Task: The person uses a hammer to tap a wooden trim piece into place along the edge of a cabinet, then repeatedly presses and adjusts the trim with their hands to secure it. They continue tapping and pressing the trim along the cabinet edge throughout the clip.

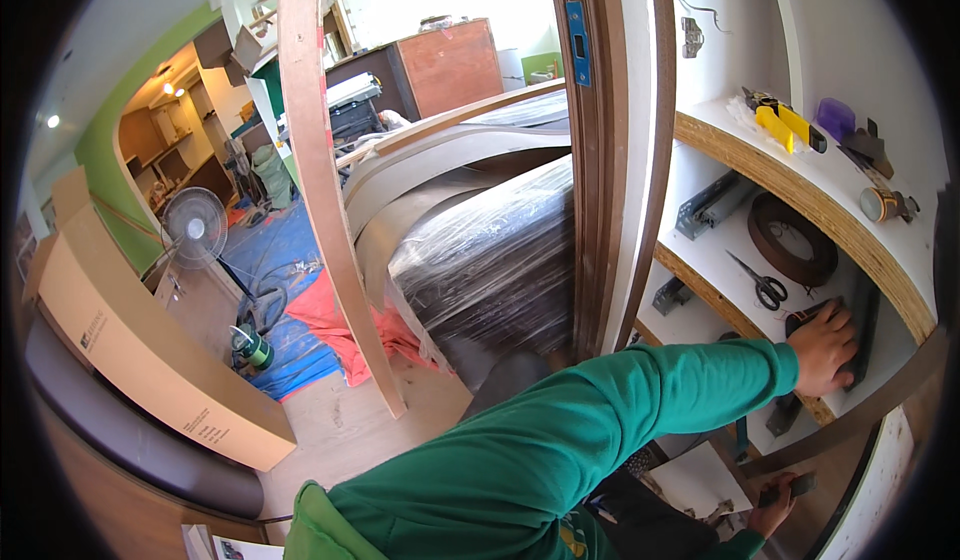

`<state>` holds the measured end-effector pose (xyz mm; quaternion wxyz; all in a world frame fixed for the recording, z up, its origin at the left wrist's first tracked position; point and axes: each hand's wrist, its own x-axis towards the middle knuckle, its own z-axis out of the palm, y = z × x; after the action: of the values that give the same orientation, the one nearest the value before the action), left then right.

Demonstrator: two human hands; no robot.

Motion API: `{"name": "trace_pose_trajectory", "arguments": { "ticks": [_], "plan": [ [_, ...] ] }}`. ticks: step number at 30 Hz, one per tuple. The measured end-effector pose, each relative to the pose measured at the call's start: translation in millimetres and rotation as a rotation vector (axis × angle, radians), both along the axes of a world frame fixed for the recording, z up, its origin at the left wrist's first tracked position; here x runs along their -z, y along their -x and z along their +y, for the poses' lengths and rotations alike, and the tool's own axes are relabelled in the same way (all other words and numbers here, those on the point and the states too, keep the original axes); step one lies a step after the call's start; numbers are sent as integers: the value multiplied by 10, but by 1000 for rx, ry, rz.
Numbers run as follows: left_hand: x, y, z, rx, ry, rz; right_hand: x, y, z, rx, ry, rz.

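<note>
- The left hand (pixel 822 345) reaches onto the middle shelf (pixel 735 235), fingers clenched on a dark bar (pixel 862 335) just right of the scissors (pixel 762 285).
- The right hand (pixel 775 508), below that shelf, grips a small dark object (pixel 802 484).
- Lift the bar straight, clear of the scissors.

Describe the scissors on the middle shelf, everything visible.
The scissors are small, with black looped handles and thin metal blades. They lie flat on the white shelf board, blades closed or nearly so, tips pointing up-left toward the back and handles toward the plywood front edge. A dark coiled roll of banding lies just to their right, apart from them. Neither hand touches them; the nearest hand rests lower right.
</note>
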<state>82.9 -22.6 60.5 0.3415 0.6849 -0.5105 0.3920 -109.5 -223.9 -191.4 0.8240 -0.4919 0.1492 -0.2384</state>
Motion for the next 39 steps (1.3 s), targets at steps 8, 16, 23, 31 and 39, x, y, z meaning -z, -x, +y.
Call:
{"name": "trace_pose_trajectory", "arguments": {
  "ticks": [8, 16, 23, 31, 39],
  "plan": [
    [7, -23, -5, 36, 39, -8, 439, -90, -127, 172, 128, 178],
    [43, -47, -69, -21, 42, -8, 217, -111, 430, 283, 166, 175],
    [50, -39, -74, -1, 38, 18, 221, -84, 502, 319, 123, 144],
    [68, -47, -106, -22, 44, 7, 166, -206, 363, 297, 163, 205],
    [66, -48, -119, -25, 41, 8, 266, -223, 197, 279, 150, 164]
  ]
}}
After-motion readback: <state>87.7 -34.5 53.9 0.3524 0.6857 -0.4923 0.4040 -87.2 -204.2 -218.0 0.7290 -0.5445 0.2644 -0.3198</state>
